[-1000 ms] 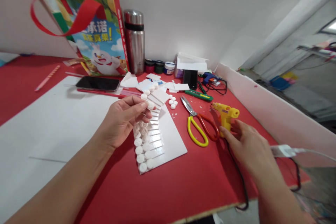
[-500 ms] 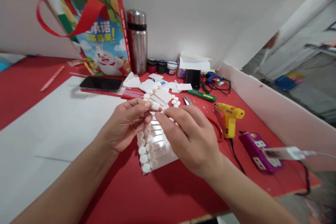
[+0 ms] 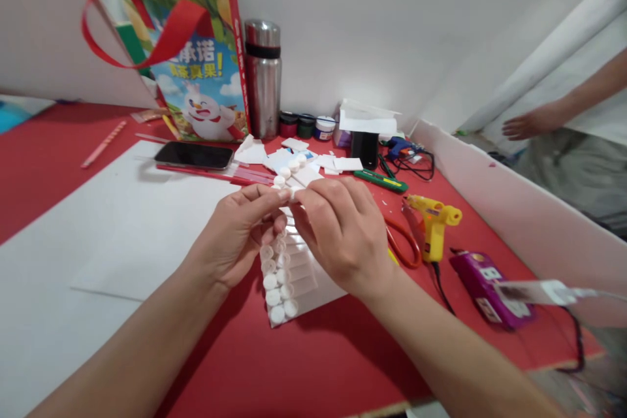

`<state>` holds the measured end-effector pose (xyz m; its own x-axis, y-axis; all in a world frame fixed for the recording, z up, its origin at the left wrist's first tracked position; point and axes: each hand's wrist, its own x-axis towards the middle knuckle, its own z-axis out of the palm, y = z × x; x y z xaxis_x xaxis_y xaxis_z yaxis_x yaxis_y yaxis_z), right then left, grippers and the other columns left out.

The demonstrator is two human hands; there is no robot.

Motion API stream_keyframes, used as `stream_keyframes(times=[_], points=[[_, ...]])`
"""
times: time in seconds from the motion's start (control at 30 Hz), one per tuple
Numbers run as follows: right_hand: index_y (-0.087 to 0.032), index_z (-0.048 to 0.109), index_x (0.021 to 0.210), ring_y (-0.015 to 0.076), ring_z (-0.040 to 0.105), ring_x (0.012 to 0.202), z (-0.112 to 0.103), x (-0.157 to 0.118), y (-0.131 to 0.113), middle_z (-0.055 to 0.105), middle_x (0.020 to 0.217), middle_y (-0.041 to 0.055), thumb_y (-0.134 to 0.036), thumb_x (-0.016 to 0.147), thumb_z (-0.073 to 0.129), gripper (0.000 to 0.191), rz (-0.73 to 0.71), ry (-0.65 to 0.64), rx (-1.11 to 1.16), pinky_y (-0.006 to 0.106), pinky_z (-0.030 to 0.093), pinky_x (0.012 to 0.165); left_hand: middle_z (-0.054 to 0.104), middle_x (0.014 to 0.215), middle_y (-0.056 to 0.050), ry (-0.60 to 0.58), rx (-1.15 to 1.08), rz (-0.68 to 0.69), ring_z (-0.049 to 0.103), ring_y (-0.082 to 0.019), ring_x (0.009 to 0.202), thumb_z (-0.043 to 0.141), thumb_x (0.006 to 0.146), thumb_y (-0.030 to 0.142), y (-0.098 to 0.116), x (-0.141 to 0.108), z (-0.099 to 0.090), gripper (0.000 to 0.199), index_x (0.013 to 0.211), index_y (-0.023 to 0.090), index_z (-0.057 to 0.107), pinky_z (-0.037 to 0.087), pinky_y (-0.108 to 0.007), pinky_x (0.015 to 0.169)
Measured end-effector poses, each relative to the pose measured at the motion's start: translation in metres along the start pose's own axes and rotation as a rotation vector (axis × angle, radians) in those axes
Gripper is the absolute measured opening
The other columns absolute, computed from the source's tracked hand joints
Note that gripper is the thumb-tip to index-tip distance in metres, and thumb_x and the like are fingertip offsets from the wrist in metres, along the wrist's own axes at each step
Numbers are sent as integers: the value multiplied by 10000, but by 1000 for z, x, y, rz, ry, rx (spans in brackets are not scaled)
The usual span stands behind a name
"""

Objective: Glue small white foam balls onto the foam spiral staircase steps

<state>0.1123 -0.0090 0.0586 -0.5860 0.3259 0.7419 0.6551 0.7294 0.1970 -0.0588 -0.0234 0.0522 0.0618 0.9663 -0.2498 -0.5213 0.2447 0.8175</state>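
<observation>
White piece (image 3: pixel 292 194) pinched between fingertips

The left hand (image 3: pixel 240 232) gripped the white piece between thumb and forefinger, its other fingers curled beneath. The right hand (image 3: pixel 343 228) met it from the other side, fingers bent and tips at the piece; whether they also grasped it could not be told. The piece was above the far part of the board (image 3: pixel 333 287), where white discs (image 3: pixel 277 315) lined the left edge in two rows beside pale strips.

Scissors (image 3: pixel 406 245) lay partly hidden behind the right hand. To their right stood a yellow glue gun (image 3: pixel 434 219), with a purple box (image 3: pixel 482 281) nearer the table (image 3: pixel 245 366) edge. Beyond the hands lay a green knife (image 3: pixel 381 180) and paper scraps (image 3: pixel 347 164). Left of these, a phone (image 3: pixel 193 155) rested near a white sheet (image 3: pixel 147 222). Three jars (image 3: pixel 306 125), a flask (image 3: pixel 263 91) and a bag (image 3: pixel 196 46) stood along the wall (image 3: pixel 367 26). Far right, another person's hand (image 3: pixel 533 123) showed.
</observation>
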Motion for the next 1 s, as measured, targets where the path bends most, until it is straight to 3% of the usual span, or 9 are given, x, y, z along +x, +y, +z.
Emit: stream_keyframes(times=[0.27, 0.37, 0.47, 0.53, 0.6, 0.73, 0.87, 1.0], points=[[-183, 587, 1084, 258, 627, 979, 11, 2, -2, 707, 1052, 130, -148, 957, 558, 134, 73, 58, 63, 420, 500, 871, 617, 562, 2, 24, 55, 64, 538, -77, 485, 880, 707, 277, 2, -3, 2, 247, 685, 149, 670, 373, -168, 431], [-179, 617, 972, 220, 639, 904, 10, 11, 3, 708, 967, 99, -154, 923, 587, 63, 266, 72, 241, 373, 514, 817, 668, 639, -21, 80, 154, 160, 516, -78, 477, 848, 747, 323, 3, -2, -1, 249, 690, 148, 679, 337, -197, 421], [-180, 639, 868, 157, 610, 716, 8, 24, 15, 695, 822, 34, -233, 871, 650, 54, 592, -144, 552, 306, 483, 670, 682, 691, -9, 270, 268, 418, 437, -56, 479, 781, 815, 338, 3, 6, -10, 266, 664, 160, 653, 319, -209, 455], [-178, 654, 835, 139, 592, 658, 9, 33, 23, 690, 766, 15, -274, 833, 682, 101, 707, -340, 726, 284, 452, 615, 652, 674, 14, 395, 302, 509, 443, -68, 516, 758, 826, 326, 0, 15, -18, 230, 686, 175, 655, 332, -212, 496], [-173, 658, 814, 140, 594, 662, 13, 40, 29, 690, 746, 14, -266, 803, 689, 98, 715, -437, 788, 274, 432, 605, 636, 663, 22, 440, 322, 444, 474, -87, 549, 752, 812, 334, -6, 23, -25, 186, 731, 183, 680, 351, -216, 528], [-169, 659, 806, 149, 582, 703, 20, 44, 33, 682, 760, 18, -220, 793, 670, 54, 629, -480, 678, 275, 400, 636, 663, 722, -3, 316, 359, 236, 565, -143, 669, 727, 807, 404, -18, 31, -30, 236, 763, 177, 684, 422, -237, 628], [-173, 631, 781, 149, 559, 720, 21, 41, 29, 666, 781, 18, -159, 790, 655, 29, 562, -514, 579, 278, 389, 672, 612, 706, 10, 220, 394, 210, 547, -149, 691, 691, 828, 396, -24, 29, -26, 243, 713, 191, 630, 415, -232, 640], [-166, 618, 825, 147, 545, 721, 21, 40, 24, 648, 807, 27, -133, 794, 651, 56, 484, -521, 516, 278, 384, 687, 600, 716, 8, 201, 375, 186, 544, -154, 702, 678, 830, 373, -23, 28, -26, 203, 739, 195, 642, 410, -229, 635]])
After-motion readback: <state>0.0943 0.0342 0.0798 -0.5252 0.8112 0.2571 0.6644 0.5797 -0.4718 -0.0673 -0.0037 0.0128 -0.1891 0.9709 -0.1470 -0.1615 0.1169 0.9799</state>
